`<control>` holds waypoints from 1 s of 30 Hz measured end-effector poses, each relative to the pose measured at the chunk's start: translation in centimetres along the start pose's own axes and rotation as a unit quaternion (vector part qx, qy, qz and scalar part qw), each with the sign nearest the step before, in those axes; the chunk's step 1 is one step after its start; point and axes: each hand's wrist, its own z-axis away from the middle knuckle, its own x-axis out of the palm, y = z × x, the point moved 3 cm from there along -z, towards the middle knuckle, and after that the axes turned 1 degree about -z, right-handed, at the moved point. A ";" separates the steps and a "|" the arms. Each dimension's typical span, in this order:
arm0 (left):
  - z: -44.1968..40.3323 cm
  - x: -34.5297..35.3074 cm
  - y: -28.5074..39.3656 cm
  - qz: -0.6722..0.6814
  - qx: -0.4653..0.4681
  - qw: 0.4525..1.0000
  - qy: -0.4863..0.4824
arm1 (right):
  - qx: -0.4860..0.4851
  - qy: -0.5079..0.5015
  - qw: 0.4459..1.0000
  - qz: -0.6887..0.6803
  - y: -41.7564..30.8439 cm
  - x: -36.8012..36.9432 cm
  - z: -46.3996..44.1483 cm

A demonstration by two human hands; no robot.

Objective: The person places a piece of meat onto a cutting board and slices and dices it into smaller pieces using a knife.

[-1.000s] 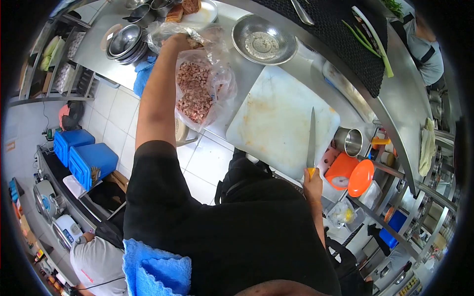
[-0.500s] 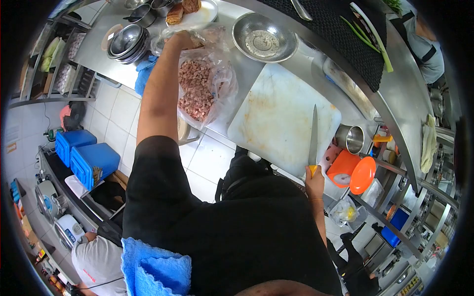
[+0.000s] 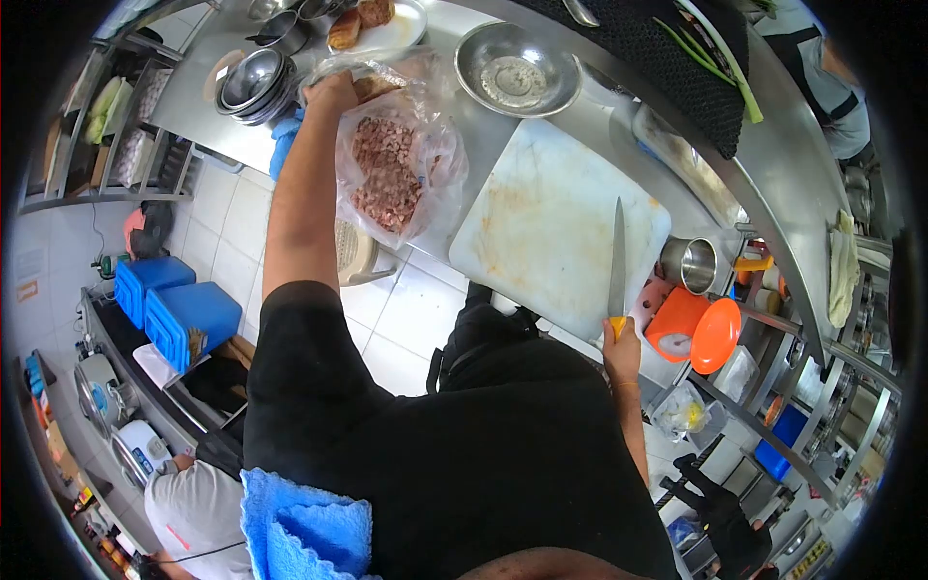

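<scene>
Here, my left grip [image 3: 332,93] touches the plastic [image 3: 418,70] beyond the meat [image 3: 387,179] (how closed, I cannot tell), while my right grip [image 3: 622,348] clasps the knife [image 3: 619,256], pointing away.

The left hand [image 3: 331,92] has moved along the counter's [image 3: 188,106] front edge, closer to the stacked bowls [image 3: 249,108]. The clear bag [image 3: 443,159] reaches out more that way. More of the beige seat [image 3: 360,253] shows below.
</scene>
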 end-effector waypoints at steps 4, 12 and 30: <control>-0.3 0.6 -1.2 -0.038 -0.003 0.999 -0.004 | 0.007 -0.004 1.000 0.002 -0.1 -0.2 0.0; -2.4 3.2 -4.1 0.028 -0.042 0.998 -0.048 | 0.016 0.004 1.000 -0.008 -0.4 -0.2 0.2; -2.8 8.3 -6.5 0.688 0.022 0.725 0.042 | 0.003 -0.010 1.000 -0.020 1.3 0.3 -0.5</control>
